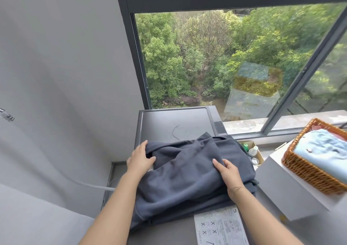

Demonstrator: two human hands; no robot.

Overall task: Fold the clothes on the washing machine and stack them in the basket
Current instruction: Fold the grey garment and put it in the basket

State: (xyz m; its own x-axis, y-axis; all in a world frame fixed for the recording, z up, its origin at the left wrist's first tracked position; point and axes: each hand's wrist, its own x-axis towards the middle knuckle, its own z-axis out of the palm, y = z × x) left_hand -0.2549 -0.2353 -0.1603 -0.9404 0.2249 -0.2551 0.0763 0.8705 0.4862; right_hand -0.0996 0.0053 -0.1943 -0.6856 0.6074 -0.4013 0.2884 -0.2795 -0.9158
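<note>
A dark blue-grey garment [180, 180] lies partly folded on top of the dark grey washing machine [169, 124]. My left hand [139, 157] rests on the garment's left edge, thumb laid over the cloth and fingers fairly straight. My right hand [228, 171] lies flat on the right part of the garment, fingers extended toward the middle. A woven wicker basket [308, 171] stands at the right on a grey ledge and holds a folded light blue cloth [324, 150] with something reddish beneath it.
A white instruction sticker [219, 226] sits on the machine's near surface. Bottles in a cardboard box [252, 150] stand between machine and ledge. A large window [225, 60] lies ahead, a grey wall [65, 75] at the left with a hose [90, 185].
</note>
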